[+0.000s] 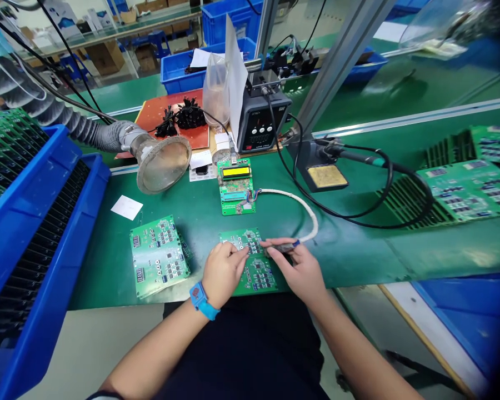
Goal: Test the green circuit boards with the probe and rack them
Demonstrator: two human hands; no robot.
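Note:
A green circuit board (261, 271) lies in front of me at the table's edge. My left hand (223, 272) is closed over its left part, thumb and forefinger pressed together near the components; what they hold, if anything, is hidden. My right hand (303, 272) grips a grey probe-like connector (284, 248) at the board's right side, its tip close to the components. A white sleeved cable (310, 214) runs from it to a tester board (237, 205) with a lit yellow display. To the left lies a stack of similar circuit boards (158, 256).
A blue bin (66, 216) of boards stands at left, below a fume extraction hood (164, 164). Behind are a soldering station (262, 119) and an iron in its stand (316, 161), its black cord looping rightward. More boards (462, 189) stand at right.

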